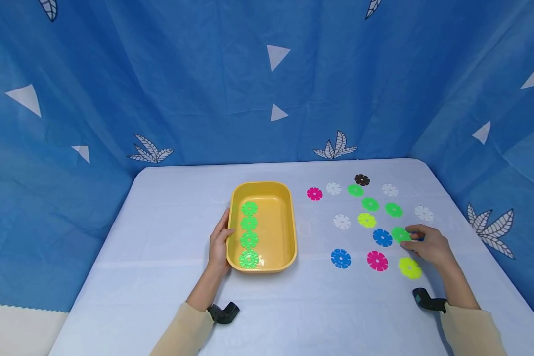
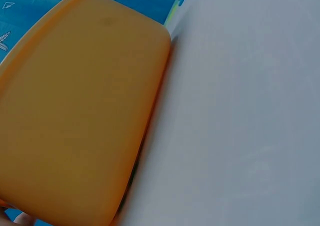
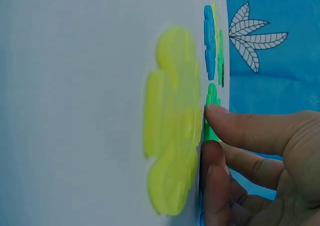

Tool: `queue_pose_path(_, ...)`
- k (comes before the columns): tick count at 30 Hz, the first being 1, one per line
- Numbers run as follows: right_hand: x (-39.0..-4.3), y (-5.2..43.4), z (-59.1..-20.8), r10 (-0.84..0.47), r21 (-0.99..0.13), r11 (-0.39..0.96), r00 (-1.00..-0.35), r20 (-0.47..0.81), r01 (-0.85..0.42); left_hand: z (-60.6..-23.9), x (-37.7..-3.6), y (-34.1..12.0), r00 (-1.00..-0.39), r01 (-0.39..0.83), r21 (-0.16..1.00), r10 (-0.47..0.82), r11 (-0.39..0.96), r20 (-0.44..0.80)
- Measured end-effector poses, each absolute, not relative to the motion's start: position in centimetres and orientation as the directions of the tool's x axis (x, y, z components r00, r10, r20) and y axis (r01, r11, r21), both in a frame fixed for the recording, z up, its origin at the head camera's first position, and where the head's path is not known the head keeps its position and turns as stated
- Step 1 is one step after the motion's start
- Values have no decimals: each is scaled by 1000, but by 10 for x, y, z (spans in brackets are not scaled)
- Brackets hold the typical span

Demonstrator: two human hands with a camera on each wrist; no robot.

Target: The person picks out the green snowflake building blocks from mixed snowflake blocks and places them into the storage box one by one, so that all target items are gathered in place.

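My left hand (image 1: pixel 219 243) grips the left side of a yellow plastic tray (image 1: pixel 275 268), thumb over the rim and fingers along the outer wall. In the left wrist view the outside of the tray (image 2: pixel 85 110) fills much of the picture, with a bit of the hand at the bottom corner. Several green notched discs lie in a column along the tray's left side, the nearest one (image 1: pixel 249 259) at the front. At the right, my right hand (image 1: pixel 431 245) pinches the edge of a green notched disc (image 1: pixel 399 235) between thumb and fingers, at the table.
Loose notched discs lie around the right hand on the white cloth: yellow (image 1: pixel 410 268), pink (image 1: pixel 377 261), blue (image 1: pixel 382 238), white (image 1: pixel 423 213) and more green (image 1: pixel 393 209). Farther back is a dark brown disc (image 1: pixel 362 180). A blue patterned curtain (image 1: pixel 231 99) encloses the table's back and sides.
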State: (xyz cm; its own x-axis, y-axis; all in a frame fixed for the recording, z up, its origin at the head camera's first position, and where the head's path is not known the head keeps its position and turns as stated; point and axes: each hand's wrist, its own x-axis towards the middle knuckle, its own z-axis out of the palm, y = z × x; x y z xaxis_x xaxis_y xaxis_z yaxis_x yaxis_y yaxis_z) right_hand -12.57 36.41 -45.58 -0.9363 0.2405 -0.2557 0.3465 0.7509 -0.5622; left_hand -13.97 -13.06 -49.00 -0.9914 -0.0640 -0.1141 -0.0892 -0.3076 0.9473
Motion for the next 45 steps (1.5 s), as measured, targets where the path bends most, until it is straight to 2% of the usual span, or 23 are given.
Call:
queue_pose_path(24, -128, 364, -453, 298, -530, 760, -926, -230, 376, -488, -139, -129, -992, -89, 947, -56, -309, -111)
queue_pose_path(36, -125, 364, -446, 311, -622, 675, -917, -249, 398, -489, -138, -129, -991, -94, 947, -57, -306, -117)
queue_pose_path(41, -130, 366, -440, 292, -665, 651, -930, -225, 366, -490, -139, -129, -991, -90, 950, -66, -300, -115)
queue_pose_path(45, -144, 380, -458, 245, -711, 647, -958, -147, 275, -490, -139, -130, -992, -82, 952, -65, -296, -106)
